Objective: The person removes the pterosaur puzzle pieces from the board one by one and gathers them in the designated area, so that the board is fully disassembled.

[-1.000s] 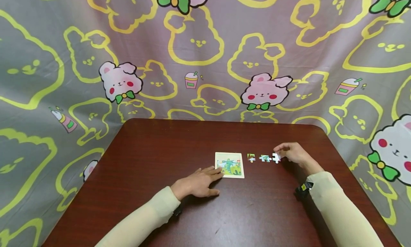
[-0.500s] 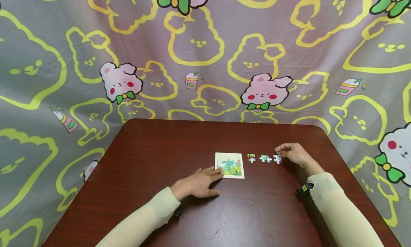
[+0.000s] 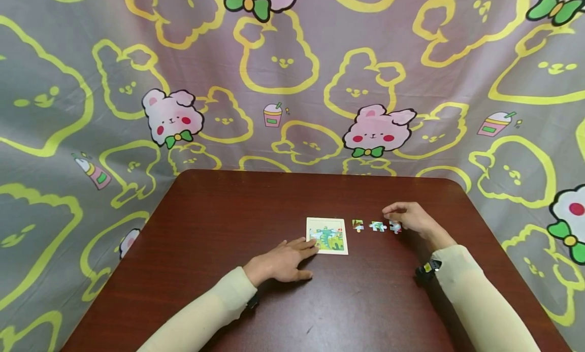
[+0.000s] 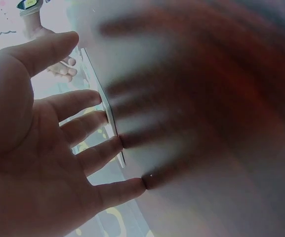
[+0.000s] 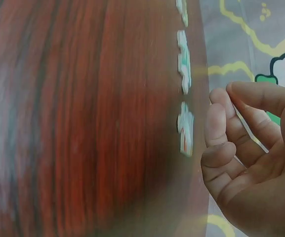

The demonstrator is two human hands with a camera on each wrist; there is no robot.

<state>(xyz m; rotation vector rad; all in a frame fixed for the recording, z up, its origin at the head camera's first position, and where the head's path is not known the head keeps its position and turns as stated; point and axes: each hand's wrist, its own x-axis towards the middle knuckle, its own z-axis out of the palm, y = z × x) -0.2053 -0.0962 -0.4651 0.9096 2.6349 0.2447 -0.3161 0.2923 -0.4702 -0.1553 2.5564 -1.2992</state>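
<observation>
In the head view, my left hand lies palm down, its spread fingertips resting on the left edge of a square puzzle board with a green picture and a pale border. To the right of the board lie three loose jigsaw pieces in a row: a left piece, a middle piece and a right piece. Just behind the right piece hovers my right hand, fingers loosely bent. The right wrist view shows its thumb and finger close together, holding nothing, apart from the nearest jigsaw piece.
The dark red-brown wooden table carries the board and pieces. A curtain with cartoon animals hangs right behind its far edge and along the sides. Each wrist wears a small black camera strap, such as the right strap.
The right piece was turned and set down in the row. My right hand has let it go and drifted slightly left above it. My left hand has stayed on the board.
</observation>
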